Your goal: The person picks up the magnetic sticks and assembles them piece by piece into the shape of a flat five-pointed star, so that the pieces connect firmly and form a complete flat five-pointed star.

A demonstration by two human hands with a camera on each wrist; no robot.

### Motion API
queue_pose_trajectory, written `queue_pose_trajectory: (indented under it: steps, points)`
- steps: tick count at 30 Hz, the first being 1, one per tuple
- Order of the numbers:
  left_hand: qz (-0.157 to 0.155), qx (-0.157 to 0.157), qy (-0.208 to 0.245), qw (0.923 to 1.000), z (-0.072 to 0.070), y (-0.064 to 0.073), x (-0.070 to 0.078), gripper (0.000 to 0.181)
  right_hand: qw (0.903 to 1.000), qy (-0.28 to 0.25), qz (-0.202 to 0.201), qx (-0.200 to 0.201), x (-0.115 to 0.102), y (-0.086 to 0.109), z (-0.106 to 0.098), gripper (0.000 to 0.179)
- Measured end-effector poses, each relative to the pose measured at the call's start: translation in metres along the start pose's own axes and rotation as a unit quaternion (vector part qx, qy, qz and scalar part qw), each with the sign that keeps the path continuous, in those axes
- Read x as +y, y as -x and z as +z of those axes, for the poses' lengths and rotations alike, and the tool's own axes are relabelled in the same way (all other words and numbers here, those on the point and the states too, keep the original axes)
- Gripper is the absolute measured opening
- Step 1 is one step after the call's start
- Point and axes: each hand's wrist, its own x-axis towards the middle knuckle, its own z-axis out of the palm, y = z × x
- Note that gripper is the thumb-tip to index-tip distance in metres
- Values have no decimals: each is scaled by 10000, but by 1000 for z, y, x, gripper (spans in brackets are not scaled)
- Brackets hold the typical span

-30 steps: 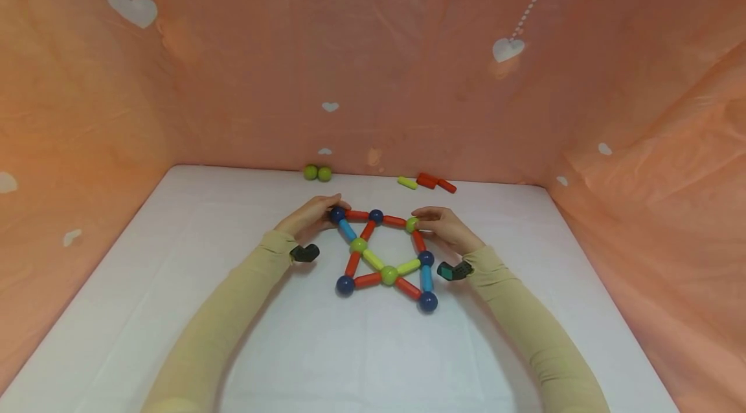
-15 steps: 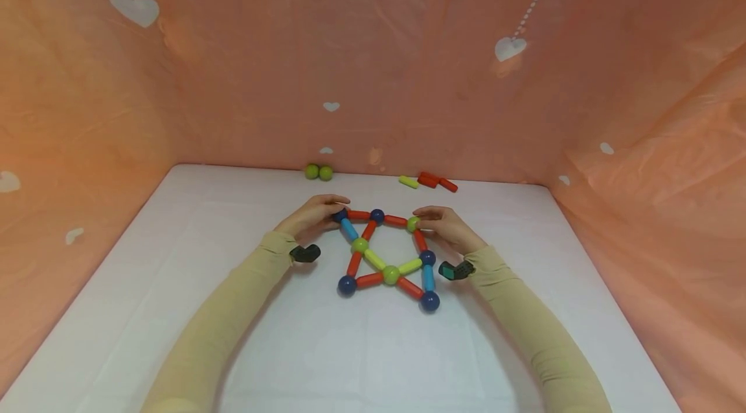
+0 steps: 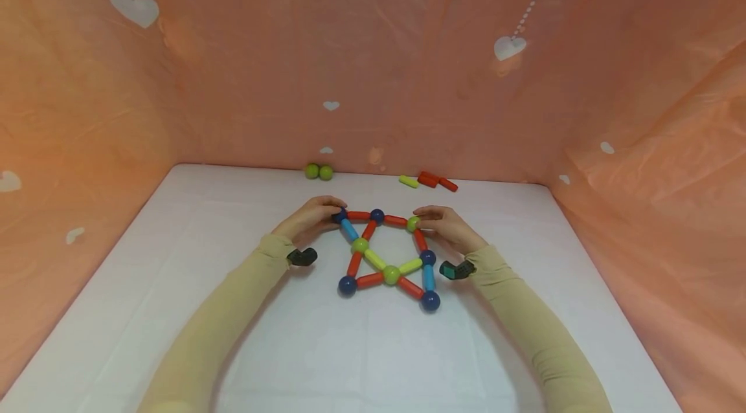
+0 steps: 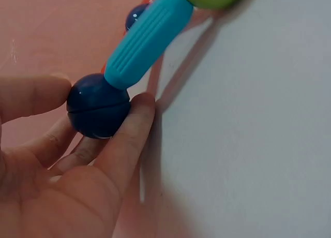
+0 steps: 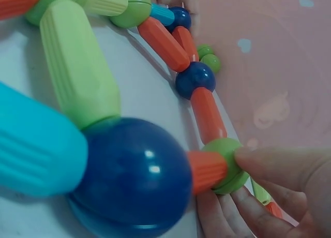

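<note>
A flat frame of balls and rods lies mid-table, its red, yellow-green and light blue rods (image 3: 348, 230) joined by dark blue and green balls. My left hand (image 3: 311, 215) pinches the dark blue ball (image 4: 98, 106) at the frame's far left corner, thumb and fingers on opposite sides of it. A light blue rod (image 4: 150, 41) runs from that ball to a green one. At the far right corner, my right hand (image 3: 445, 227) grips a green ball (image 5: 226, 164) between thumb and fingers. Nearer the right wrist camera is a dark blue ball (image 5: 132, 176).
Two loose green balls (image 3: 318, 172) sit at the table's back edge. To their right lie a loose yellow-green rod (image 3: 408, 181) and several red rods (image 3: 428, 179). Orange cloth walls (image 3: 373, 76) with white hearts enclose the white table (image 3: 326, 361) at the back and sides.
The fingers of my left hand have shifted slightly over the dark blue corner ball. My right hand keeps its grip, and the frame stays practically in place.
</note>
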Motion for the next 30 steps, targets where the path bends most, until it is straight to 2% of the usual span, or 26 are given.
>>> queue_pose_trajectory:
  steps: [5,8,16,20,22,25,30]
  points:
    - [539,149,-998,9934,2,2,2,34,9999,93,-36,-19,1,0,-2,44]
    - [698,370,-1209,9895,6,3,4,32,10000,80,-40,18,1,0,-3,44]
    - [573,961,-1519,9820,11,4,3,31,10000,68,-1,48,3,0,-2,43]
    - [468,1133,-1663,9784,10,4,2,31,10000,43,-27,30,3,0,-1,43]
    - [374,1144,-1577,9801,9,5,2,32,10000,61,-48,20,3,0,-1,43]
    - [252,1032,-1236,9866,6,7,2,37,9999,87,-56,11,2,-1,0,43]
    - [130,672,-287,9972,-1,13,0,43,10000,50,-34,40,0,-1,0,43]
